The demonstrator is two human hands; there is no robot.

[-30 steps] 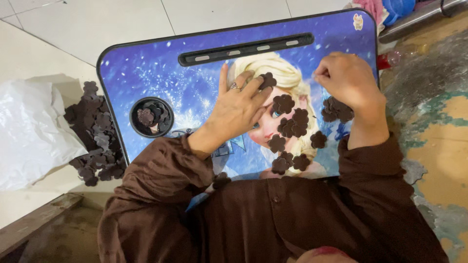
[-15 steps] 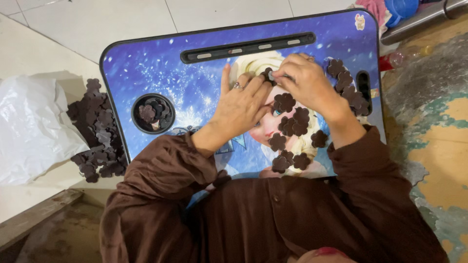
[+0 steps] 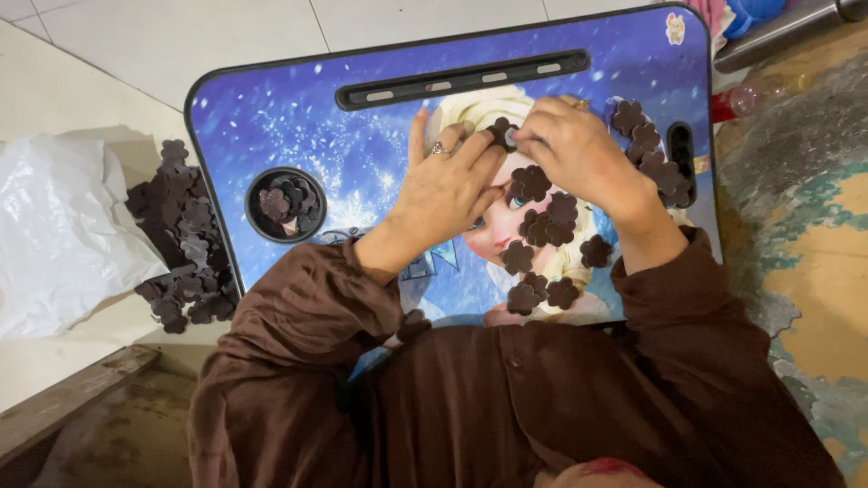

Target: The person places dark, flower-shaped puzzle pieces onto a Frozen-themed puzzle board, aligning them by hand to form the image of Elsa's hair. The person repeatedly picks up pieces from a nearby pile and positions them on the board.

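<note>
Flower-shaped brown pieces (image 3: pixel 542 221), flat and dull, lie scattered on my blue picture tray (image 3: pixel 298 117). My left hand (image 3: pixel 448 185) and right hand (image 3: pixel 574 149) meet over one flower piece (image 3: pixel 500 133), both pinching it at the tray's middle. Something small and pale sits between my fingertips, maybe a button; I can't tell. More pieces fill the round cup hole (image 3: pixel 286 203)

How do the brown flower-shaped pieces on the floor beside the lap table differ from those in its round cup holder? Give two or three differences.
The floor pile is large and sprawls loose beside white plastic sheet; the cup holder pieces are few and sit in a black-rimmed recess. The floor pile lies off the lap table; the others lie within it. Both are dark brown, flat and flower-shaped, and neither hand touches them.
</note>
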